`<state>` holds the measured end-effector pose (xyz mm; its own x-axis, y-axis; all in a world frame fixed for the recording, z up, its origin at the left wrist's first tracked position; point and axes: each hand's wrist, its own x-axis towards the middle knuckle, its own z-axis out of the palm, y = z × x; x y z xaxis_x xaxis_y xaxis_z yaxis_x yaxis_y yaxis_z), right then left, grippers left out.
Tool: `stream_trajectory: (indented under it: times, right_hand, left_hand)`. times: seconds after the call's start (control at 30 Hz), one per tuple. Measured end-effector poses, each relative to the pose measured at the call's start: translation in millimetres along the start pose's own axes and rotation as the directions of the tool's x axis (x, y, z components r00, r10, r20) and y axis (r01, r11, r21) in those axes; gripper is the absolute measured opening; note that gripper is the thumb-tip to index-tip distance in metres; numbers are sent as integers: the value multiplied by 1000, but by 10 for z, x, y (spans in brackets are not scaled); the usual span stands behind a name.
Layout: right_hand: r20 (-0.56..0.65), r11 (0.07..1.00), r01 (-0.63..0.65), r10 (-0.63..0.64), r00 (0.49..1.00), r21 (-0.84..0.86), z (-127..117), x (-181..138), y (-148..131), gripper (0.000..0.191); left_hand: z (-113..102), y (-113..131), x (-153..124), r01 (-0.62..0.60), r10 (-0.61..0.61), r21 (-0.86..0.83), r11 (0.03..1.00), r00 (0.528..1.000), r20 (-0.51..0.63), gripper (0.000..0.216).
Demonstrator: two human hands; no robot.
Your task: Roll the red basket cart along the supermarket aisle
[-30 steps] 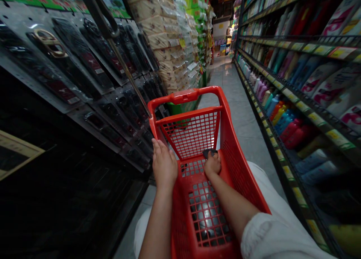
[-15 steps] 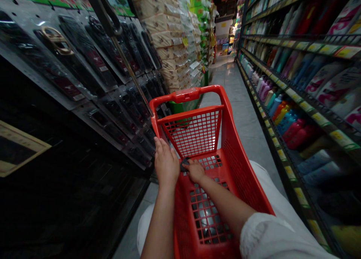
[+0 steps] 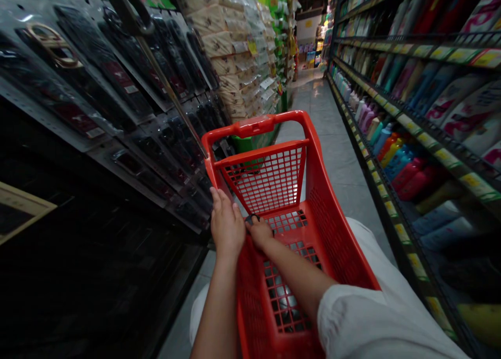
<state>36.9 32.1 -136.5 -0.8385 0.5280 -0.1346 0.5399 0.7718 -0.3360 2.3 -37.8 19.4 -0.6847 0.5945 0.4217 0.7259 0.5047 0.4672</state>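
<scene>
A red plastic shopping cart [image 3: 334,192] with grid-like walls and floor stands right in front of me. My left hand [image 3: 227,226] rests on its left rim, fingers stretched forward and not wrapped round it. Inside the basket, my right hand [image 3: 260,232] presses a small dark grey thing [image 3: 251,219], perhaps a wiping cloth, to the inner face of the left wall. Most of that thing is hidden under the fingers. The hinged grid flap [image 3: 270,176] stands at the far end, below the red handle [image 3: 254,124].
On the left, packaged belts [image 3: 117,72] hang on a rack close to the cart. Stacked beige packs [image 3: 230,51] stand behind it. Shelves on the right carry bottles [image 3: 407,174]. A grey tiled aisle [image 3: 313,100] runs ahead. A thin metal rod [image 3: 172,95] meets the cart's left corner.
My right hand has moved left with the dark grey thing, closer to the left wall. My left hand stays on the rim. The view has shifted slightly.
</scene>
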Motion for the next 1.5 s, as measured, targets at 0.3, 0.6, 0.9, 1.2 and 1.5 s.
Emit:
stream_trajectory:
  times: [0.3, 0.6, 0.9, 1.2, 1.5]
  right_hand:
    - [27, 950, 299, -298, 954, -94, -40, -190, 298, 36]
    - [97, 913, 390, -380, 920, -122, -41, -330, 347, 42]
    - [-36, 959, -214, 211, 977, -185, -238, -339, 710, 49]
    - [31, 993, -6, 10, 999, -121, -139, -314, 378, 43]
    - [-131, 846, -510, 494, 860, -155, -336, -513, 1089, 46]
  left_hand:
    - [-20, 31, -8, -19, 19, 63, 998, 1000, -10, 57]
    - [-100, 258, -68, -119, 82, 447, 886, 992, 100, 53]
    - [-45, 294, -108, -100, 37, 515, 852, 991, 131, 53]
    - [-5, 218, -122, -179, 127, 495, 850, 982, 137, 54]
    - [-40, 256, -105, -189, 104, 510, 839, 976, 191, 58]
